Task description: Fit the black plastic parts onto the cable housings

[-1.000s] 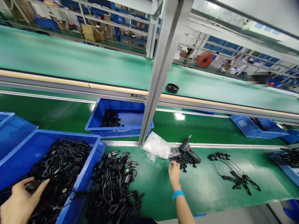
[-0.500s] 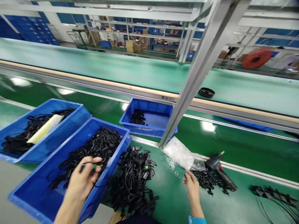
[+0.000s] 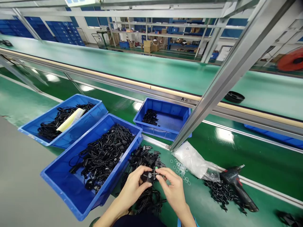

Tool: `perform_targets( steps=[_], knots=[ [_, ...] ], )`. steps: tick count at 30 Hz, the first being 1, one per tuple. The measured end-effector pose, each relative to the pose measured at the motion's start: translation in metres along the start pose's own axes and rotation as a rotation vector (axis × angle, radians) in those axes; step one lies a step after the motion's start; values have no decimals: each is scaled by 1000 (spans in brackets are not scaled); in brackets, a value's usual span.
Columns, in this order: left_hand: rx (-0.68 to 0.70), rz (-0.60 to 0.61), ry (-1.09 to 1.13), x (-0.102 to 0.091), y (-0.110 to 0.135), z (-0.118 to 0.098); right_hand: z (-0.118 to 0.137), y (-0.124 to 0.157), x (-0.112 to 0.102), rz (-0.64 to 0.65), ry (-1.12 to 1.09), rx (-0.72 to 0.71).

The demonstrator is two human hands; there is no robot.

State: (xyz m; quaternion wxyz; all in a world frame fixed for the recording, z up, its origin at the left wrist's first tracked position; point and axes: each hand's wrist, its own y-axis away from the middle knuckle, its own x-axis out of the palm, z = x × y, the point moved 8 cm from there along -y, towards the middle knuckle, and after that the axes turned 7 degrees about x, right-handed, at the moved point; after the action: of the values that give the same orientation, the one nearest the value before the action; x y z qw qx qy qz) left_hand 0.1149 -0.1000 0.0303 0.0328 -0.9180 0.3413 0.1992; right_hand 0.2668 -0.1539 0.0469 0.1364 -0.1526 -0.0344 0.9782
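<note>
My left hand (image 3: 132, 186) is closed around a small black plastic housing (image 3: 149, 177) with a round mark on its face. At the right end of that housing, the thumb and forefinger of my right hand (image 3: 172, 186) pinch together; what lies between them is too small to make out. Both hands are above a pile of black cabled parts (image 3: 148, 156) on the green bench. Thin clear rings (image 3: 181, 168) lie right of the pile, beside a white plastic bag (image 3: 191, 159). Small black hook-shaped pieces (image 3: 219, 192) are scattered further right.
A blue bin of black cables (image 3: 59, 186) stands left, with another blue bin (image 3: 104, 108) behind it. A third blue bin (image 3: 163, 130) holds small black pieces. Right are a power screwdriver (image 3: 240, 187) and a slanting metal post (image 3: 220, 78). A conveyor belt (image 3: 132, 67) runs behind.
My left hand has moved right, from over the blue bin to the bench pile. My right hand has left the hook-shaped pieces and met it at the black housing. The view has shifted left.
</note>
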Motion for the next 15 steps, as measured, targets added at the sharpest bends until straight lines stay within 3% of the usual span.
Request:
perform_targets(
  steps=[5,10,15],
  knots=[
    [6,-25,-13,-3,2,3,21,3,10,43,190,-233],
    [39,-46,-45,-4,4,0,23,3,19,66,282,-282],
    [77,-65,-86,-5,5,-2,19,-1,27,58,592,-259]
  ],
)
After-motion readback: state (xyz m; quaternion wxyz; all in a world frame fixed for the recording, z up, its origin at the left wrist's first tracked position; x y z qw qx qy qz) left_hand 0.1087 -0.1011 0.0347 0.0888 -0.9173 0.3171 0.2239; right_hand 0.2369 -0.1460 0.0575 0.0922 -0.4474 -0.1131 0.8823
